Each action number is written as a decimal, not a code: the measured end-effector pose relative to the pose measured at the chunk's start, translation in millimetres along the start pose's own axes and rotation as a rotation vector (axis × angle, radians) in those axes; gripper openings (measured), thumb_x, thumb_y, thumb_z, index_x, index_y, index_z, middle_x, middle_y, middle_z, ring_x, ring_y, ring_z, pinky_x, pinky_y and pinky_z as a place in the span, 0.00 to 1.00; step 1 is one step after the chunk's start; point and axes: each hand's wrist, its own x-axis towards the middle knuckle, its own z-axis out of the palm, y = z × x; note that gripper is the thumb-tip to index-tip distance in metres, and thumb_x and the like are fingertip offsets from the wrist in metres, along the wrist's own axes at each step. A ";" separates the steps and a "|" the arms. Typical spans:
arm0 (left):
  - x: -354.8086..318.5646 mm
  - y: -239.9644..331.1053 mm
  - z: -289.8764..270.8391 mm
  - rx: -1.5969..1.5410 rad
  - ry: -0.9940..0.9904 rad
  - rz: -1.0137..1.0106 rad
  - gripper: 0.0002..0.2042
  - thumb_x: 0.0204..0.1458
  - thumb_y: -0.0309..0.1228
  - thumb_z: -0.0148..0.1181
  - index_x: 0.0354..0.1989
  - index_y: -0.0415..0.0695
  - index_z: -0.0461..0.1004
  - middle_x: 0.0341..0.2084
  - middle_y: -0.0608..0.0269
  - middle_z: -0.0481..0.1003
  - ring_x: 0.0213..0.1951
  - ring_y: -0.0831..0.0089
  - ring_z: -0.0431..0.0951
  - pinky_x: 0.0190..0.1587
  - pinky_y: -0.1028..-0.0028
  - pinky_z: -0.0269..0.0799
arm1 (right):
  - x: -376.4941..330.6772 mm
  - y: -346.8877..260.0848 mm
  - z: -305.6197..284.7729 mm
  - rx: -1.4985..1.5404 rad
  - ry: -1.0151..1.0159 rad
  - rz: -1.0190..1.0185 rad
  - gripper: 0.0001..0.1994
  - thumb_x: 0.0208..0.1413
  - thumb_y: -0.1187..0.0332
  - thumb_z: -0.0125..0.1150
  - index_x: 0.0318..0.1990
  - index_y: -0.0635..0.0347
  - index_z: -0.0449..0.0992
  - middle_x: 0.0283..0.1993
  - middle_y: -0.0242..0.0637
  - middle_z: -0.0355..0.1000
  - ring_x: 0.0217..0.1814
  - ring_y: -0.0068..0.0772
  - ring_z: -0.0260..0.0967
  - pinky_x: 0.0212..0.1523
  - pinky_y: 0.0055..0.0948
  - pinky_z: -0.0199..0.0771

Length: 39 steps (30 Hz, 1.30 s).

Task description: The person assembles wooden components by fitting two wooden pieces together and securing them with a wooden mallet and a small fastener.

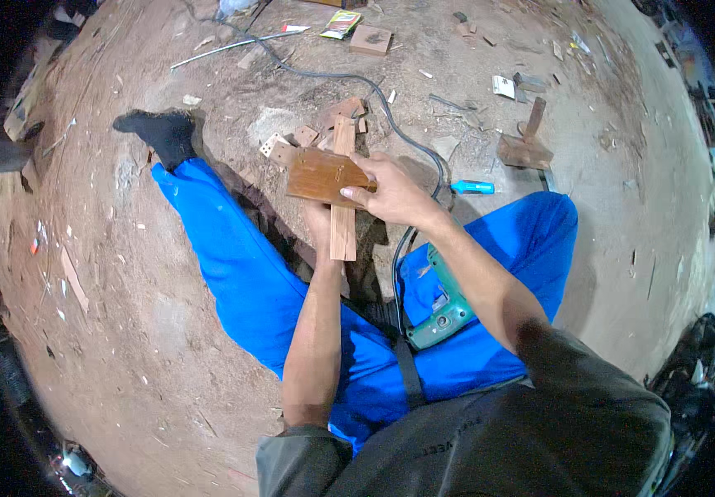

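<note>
Holding two wood pieces together over your lap.
Your right hand (394, 195) grips the board (320, 174); your left hand (320, 219) clutches the slat (342, 224); drill (440, 311) untouched, nothing joined yet.

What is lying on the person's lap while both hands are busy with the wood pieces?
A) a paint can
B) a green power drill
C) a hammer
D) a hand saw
B: a green power drill rests on the blue trousers by the right forearm, its cable trailing over the dirt floor, while the right hand and left hand hold a brown wooden board against a lighter wooden strip.
</note>
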 end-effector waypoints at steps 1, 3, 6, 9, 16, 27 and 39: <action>-1.6 -1.4 -5.1 0.008 -0.010 0.001 0.21 0.54 0.26 0.67 0.56 0.35 0.73 0.49 0.58 0.78 0.48 0.69 0.79 0.52 0.68 0.75 | -1.4 -2.1 -1.8 0.007 0.011 0.002 0.34 0.50 0.56 0.72 0.60 0.70 0.71 0.47 0.60 0.74 0.54 0.61 0.72 0.55 0.50 0.72; -4.3 4.6 -18.9 0.453 -0.125 0.167 0.18 0.56 0.26 0.64 0.55 0.35 0.74 0.48 0.59 0.78 0.49 0.66 0.79 0.54 0.66 0.75 | -5.0 -6.5 -2.5 -0.039 -0.069 -0.008 0.39 0.50 0.53 0.74 0.66 0.66 0.67 0.50 0.57 0.69 0.55 0.59 0.70 0.57 0.43 0.70; -1.9 17.9 -22.6 0.625 -0.023 0.287 0.17 0.52 0.26 0.67 0.50 0.37 0.78 0.43 0.51 0.81 0.45 0.60 0.83 0.48 0.64 0.77 | -7.0 -8.9 -2.9 -0.025 -0.097 -0.067 0.47 0.47 0.52 0.76 0.69 0.69 0.61 0.51 0.59 0.68 0.56 0.60 0.69 0.58 0.44 0.70; -4.6 35.4 -25.9 0.915 0.072 0.272 0.13 0.52 0.28 0.67 0.46 0.38 0.80 0.38 0.45 0.83 0.42 0.55 0.85 0.45 0.62 0.78 | -7.6 11.6 9.1 -0.110 -0.070 -0.068 0.49 0.46 0.58 0.77 0.70 0.73 0.56 0.53 0.60 0.67 0.59 0.60 0.67 0.59 0.45 0.69; -3.7 54.5 -58.3 0.907 0.250 -0.231 0.14 0.62 0.37 0.59 0.40 0.36 0.79 0.29 0.49 0.81 0.29 0.63 0.83 0.31 0.68 0.75 | -2.6 -1.2 -0.6 -0.188 -0.218 0.065 0.47 0.45 0.65 0.77 0.70 0.72 0.56 0.59 0.60 0.65 0.66 0.60 0.62 0.67 0.44 0.65; -38.6 35.7 -28.9 0.081 0.317 -0.298 0.11 0.67 0.35 0.48 0.47 0.40 0.70 0.33 0.60 0.76 0.30 0.74 0.74 0.32 0.72 0.69 | 12.0 9.3 -10.7 -0.236 -0.184 -0.151 0.41 0.38 0.57 0.81 0.59 0.67 0.68 0.53 0.52 0.69 0.60 0.56 0.69 0.58 0.46 0.73; -54.0 31.0 -27.1 0.178 0.541 -0.025 0.14 0.72 0.38 0.39 0.46 0.37 0.63 0.38 0.51 0.75 0.36 0.65 0.79 0.37 0.68 0.77 | 31.9 1.2 -26.7 -0.407 -0.415 -0.307 0.39 0.45 0.66 0.76 0.67 0.58 0.65 0.55 0.46 0.70 0.61 0.50 0.69 0.61 0.42 0.70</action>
